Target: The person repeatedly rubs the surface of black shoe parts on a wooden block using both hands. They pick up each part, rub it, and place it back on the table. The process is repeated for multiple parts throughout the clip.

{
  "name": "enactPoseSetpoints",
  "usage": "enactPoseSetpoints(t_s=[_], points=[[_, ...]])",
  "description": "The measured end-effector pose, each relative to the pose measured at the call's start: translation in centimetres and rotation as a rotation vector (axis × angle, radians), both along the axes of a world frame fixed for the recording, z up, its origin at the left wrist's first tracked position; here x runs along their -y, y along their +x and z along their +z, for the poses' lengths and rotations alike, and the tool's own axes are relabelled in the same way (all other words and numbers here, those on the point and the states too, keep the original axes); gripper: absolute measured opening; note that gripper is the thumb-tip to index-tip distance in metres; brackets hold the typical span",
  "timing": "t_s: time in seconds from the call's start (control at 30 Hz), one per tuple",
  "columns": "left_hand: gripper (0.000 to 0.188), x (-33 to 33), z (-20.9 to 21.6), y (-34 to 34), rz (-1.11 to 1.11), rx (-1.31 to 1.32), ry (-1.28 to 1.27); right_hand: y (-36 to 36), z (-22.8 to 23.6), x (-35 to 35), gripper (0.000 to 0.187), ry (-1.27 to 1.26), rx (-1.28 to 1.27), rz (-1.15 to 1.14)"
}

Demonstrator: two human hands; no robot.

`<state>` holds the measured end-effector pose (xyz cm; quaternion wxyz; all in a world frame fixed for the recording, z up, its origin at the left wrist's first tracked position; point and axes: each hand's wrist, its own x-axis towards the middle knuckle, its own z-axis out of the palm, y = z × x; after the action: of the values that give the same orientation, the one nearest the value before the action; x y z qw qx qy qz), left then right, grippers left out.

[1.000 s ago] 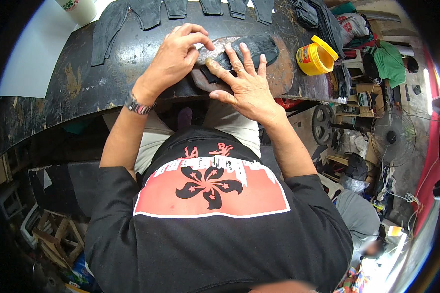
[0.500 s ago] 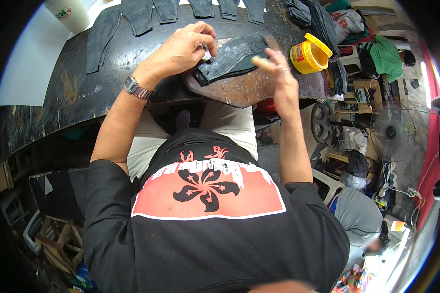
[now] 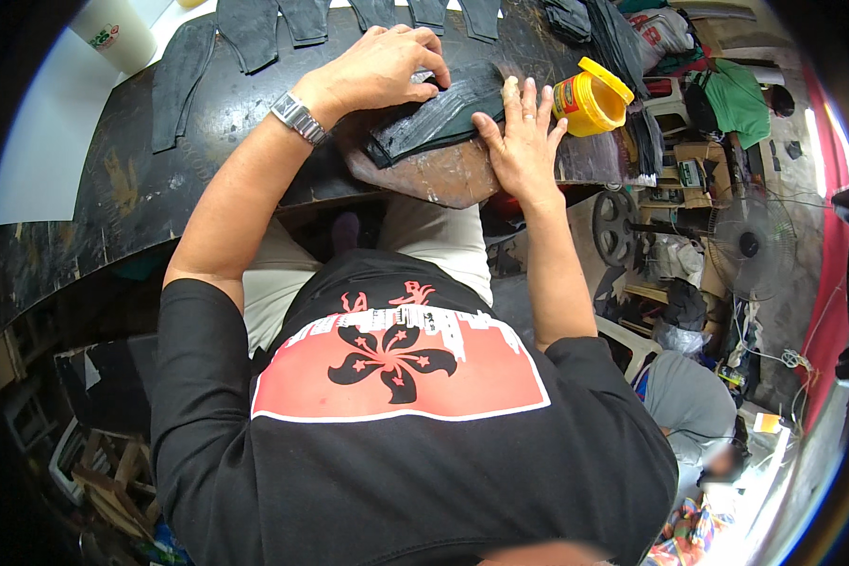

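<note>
A stack of dark, leather-like pieces (image 3: 424, 130) lies on a brown board (image 3: 443, 179) at the table's near edge; its upper faces look streaked and shiny. My left hand (image 3: 387, 68) bends over the left upper part of the stack, thumb and fingers drawn together; what they hold, if anything, is hidden. At the stack's right end, my right hand (image 3: 524, 141) rests with its fingers stretched out and spread, palm down. Close to its fingertips stands a yellow tub (image 3: 590, 102) with its lid tipped open.
Several dark cut pieces (image 3: 245, 33) lie along the far side of the black table (image 3: 94, 179), with more piles at the back right. A white cylindrical container (image 3: 113, 33) stands far left. On the right are a standing fan (image 3: 750, 243) and other people.
My left hand has shifted right and slightly up over the stack, and the whitish bit beneath its fingers no longer shows. My right hand has come down onto the stack's right end.
</note>
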<state>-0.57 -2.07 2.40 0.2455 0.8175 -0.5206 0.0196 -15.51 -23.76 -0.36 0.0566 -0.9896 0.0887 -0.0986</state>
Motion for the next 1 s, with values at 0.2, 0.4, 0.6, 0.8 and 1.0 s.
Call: enactPoseSetpoints(t_s=[0.2, 0.4, 0.6, 0.8, 1.0], points=[[0.018, 0.5, 0.4, 0.7, -0.018, 0.028, 0.020, -3.3, 0.3, -4.2, 0.088, -0.005, 0.071, 0.118], [0.017, 0.3, -0.7, 0.8, -0.026, -0.034, -0.073, -2.1, 0.8, -1.9, 0.074, -0.138, 0.128, -0.015], [0.019, -0.3, -1.4, 0.6, -0.006, -0.013, -0.118, 0.8, 0.6, 1.5, 0.079, -0.075, -0.042, -0.031], [0.020, -0.1, -1.8, 0.7, 0.001, -0.009, -0.143, -0.7, 1.3, 1.9, 0.071, -0.235, -0.062, 0.138], [0.019, -0.2, -1.6, 0.9, 0.000, -0.093, -0.097, -2.0, 1.9, -0.9, 0.071, -0.222, -0.108, 0.262]])
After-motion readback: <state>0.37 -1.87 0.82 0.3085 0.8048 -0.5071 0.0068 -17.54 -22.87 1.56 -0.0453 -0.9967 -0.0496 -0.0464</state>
